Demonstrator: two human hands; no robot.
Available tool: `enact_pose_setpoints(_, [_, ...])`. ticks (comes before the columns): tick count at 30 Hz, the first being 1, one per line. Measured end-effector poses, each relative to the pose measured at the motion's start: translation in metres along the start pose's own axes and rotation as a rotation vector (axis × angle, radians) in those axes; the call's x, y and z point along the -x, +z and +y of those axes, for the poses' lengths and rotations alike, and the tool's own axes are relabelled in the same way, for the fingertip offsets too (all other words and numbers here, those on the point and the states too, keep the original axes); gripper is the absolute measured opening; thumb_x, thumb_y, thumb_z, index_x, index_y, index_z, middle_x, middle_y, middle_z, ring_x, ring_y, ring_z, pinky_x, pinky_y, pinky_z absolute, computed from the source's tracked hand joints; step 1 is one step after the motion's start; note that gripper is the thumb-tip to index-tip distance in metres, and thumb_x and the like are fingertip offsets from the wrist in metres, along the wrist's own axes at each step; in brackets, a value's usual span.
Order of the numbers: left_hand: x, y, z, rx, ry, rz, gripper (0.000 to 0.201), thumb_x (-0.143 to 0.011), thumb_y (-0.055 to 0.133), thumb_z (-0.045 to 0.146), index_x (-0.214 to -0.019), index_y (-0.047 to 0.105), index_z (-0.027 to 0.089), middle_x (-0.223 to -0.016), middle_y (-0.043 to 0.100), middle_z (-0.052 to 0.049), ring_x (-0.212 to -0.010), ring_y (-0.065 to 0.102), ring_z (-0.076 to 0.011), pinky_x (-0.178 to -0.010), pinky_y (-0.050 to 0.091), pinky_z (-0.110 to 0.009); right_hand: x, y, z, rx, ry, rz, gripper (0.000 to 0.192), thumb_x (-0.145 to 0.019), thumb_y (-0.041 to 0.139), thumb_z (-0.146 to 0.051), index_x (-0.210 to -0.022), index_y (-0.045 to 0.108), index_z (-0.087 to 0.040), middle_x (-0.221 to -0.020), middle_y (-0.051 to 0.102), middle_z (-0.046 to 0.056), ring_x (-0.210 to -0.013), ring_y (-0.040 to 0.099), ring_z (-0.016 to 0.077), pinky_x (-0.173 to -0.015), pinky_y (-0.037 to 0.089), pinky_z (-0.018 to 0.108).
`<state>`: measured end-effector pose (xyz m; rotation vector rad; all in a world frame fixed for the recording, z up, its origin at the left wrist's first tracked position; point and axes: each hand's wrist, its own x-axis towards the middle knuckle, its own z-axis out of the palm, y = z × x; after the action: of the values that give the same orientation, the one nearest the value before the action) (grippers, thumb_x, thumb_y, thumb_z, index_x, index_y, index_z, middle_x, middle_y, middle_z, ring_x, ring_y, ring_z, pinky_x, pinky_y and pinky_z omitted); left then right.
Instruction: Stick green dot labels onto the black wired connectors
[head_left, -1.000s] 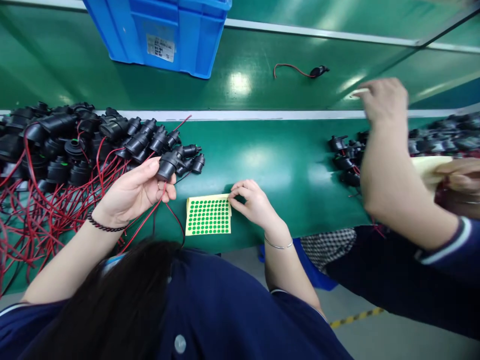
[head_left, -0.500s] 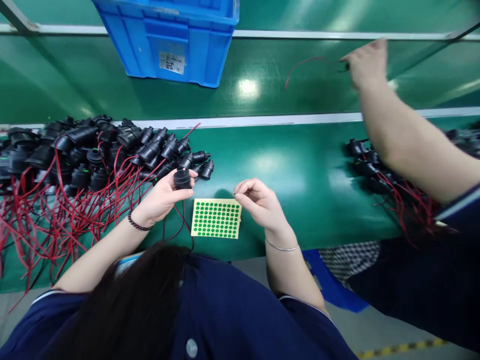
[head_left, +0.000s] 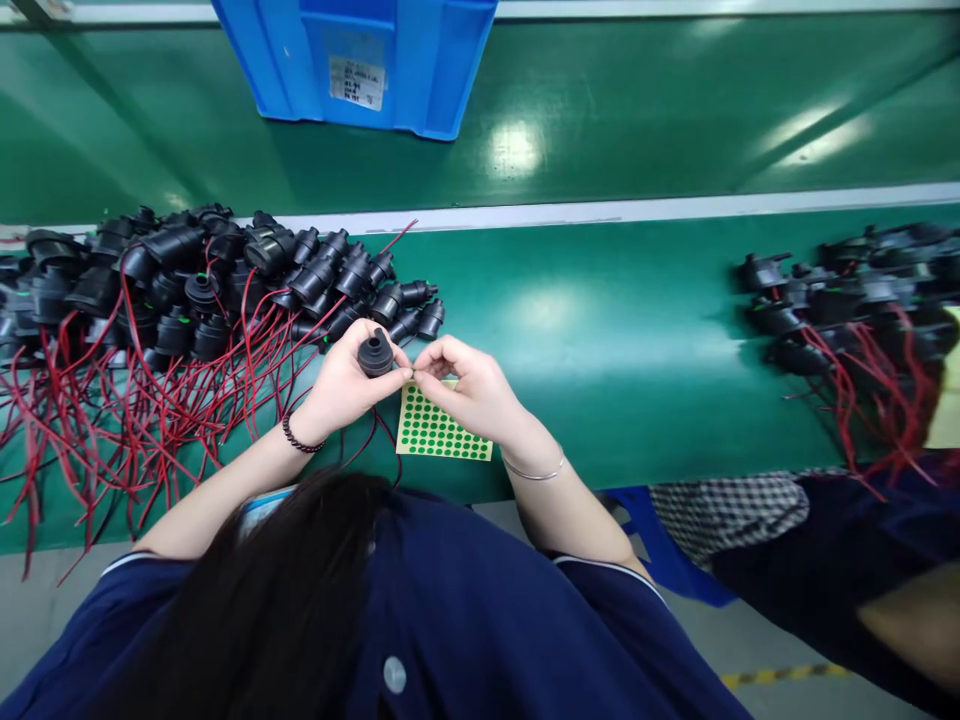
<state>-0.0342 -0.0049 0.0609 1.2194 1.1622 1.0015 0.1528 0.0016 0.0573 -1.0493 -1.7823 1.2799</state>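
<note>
My left hand [head_left: 346,372] is closed around a black round part [head_left: 375,353], its end with a small raised nozzle facing up. My right hand [head_left: 469,388] is in a pinch, thumb against forefinger. The fingertips of both hands meet just right of the black part, and whatever tiny thing is between them is too small to name. Below the right hand lies a pale yellow sheet of green round stickers [head_left: 444,425] on the green bench, its upper right corner covered by that hand. Thin wires hang below the left hand beside the sheet.
A heap of similar black parts [head_left: 180,285] with red wires [head_left: 172,420] fills the left of the bench. Another pile [head_left: 862,290] lies at the right, near a co-worker's dark clothing [head_left: 810,590]. At the back stands a blue crate [head_left: 420,70].
My right hand has moved left to meet my left hand, which has tilted the black part so its end faces up. The co-worker's arm has withdrawn from the back ledge. The view has shifted.
</note>
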Motion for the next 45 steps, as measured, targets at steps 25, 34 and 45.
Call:
enact_pose_setpoints(25, [0.000, 0.006, -0.006, 0.050, -0.058, 0.085, 0.036, -0.070, 0.082, 0.028, -0.086, 0.051, 0.021, -0.087, 0.069, -0.001, -0.085, 0.063, -0.0158, -0.087, 0.047, -0.032, -0.003, 0.005, 0.011, -0.186, 0.105, 0.152, 0.013, -0.082, 0.070, -0.028, -0.073, 0.063, -0.020, -0.098, 0.062, 0.006, -0.085, 0.062, 0.0161, -0.065, 0.055, 0.029])
enact_pose_setpoints(34, [0.001, 0.002, -0.014, -0.320, 0.130, 0.033, 0.018, -0.071, 0.066, 0.015, -0.081, 0.052, 0.022, -0.082, 0.059, 0.001, -0.077, 0.054, -0.0153, -0.075, 0.043, -0.029, -0.002, 0.013, 0.006, -0.525, 0.218, 0.049, 0.024, -0.077, 0.080, -0.037, -0.070, 0.065, -0.019, -0.096, 0.065, 0.005, -0.085, 0.061, 0.0157, -0.078, 0.054, 0.034])
enact_pose_setpoints(45, [0.001, 0.000, -0.020, -0.441, 0.283, -0.017, 0.020, -0.073, 0.058, 0.006, -0.080, 0.049, 0.022, -0.084, 0.056, 0.000, -0.080, 0.053, -0.0169, -0.075, 0.043, -0.030, -0.003, 0.019, 0.007, -0.583, 0.227, 0.040, 0.019, -0.074, 0.081, -0.028, -0.069, 0.065, -0.019, -0.087, 0.062, 0.002, -0.075, 0.058, 0.0121, -0.072, 0.051, 0.030])
